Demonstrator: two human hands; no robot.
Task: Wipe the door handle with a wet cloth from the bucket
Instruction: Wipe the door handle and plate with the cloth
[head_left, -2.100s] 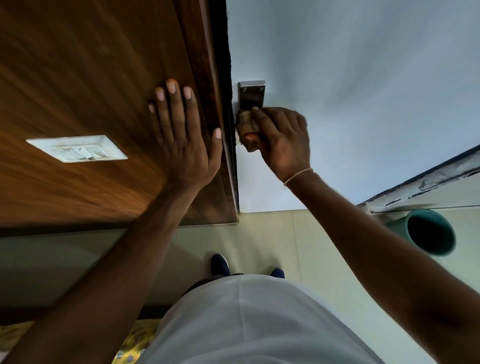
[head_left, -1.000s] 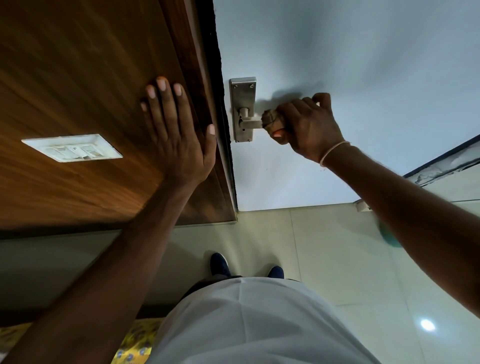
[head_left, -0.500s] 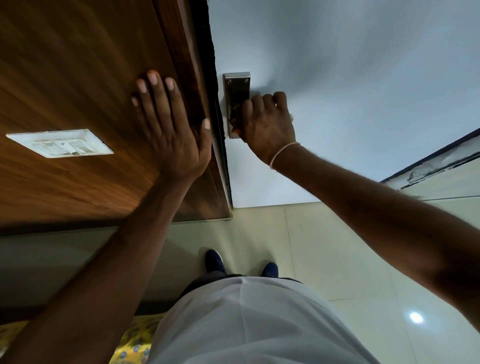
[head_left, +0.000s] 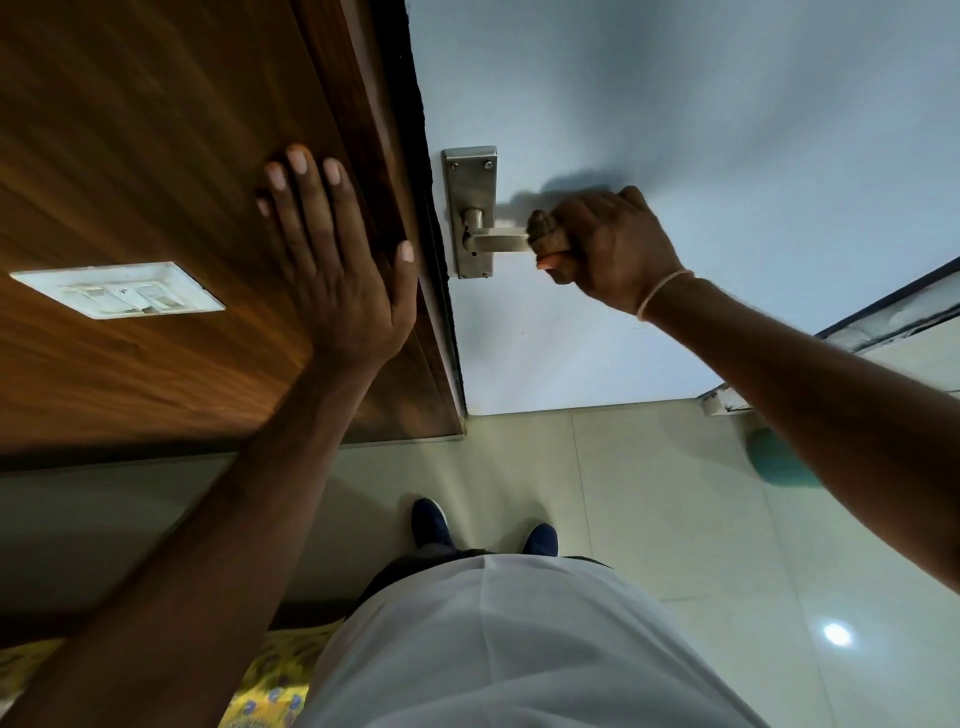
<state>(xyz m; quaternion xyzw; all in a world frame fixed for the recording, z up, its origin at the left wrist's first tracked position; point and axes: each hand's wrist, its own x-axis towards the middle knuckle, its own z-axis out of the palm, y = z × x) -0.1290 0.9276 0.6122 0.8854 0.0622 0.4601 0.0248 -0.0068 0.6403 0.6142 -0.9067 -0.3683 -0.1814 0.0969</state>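
The right hand (head_left: 605, 249), fisted around a bunched brown wet cloth (head_left: 546, 239), has slid from the steel backplate out to the free end of the brushed-metal lever door handle (head_left: 496, 240) — another wiping pass, likely. The left hand (head_left: 337, 270) stays spread flat, empty, on the wooden panel (head_left: 156, 156).

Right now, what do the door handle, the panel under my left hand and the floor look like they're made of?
Door handle: seems brushed metal, likely steel; dull grey sheen, screws showing in its backplate.
Panel: wood or wood-look laminate, brown with streaky grain and a soft gloss; I can't tell which.
Floor: probably glazed tile; pale, with straight joints and a sharp lamp reflection.
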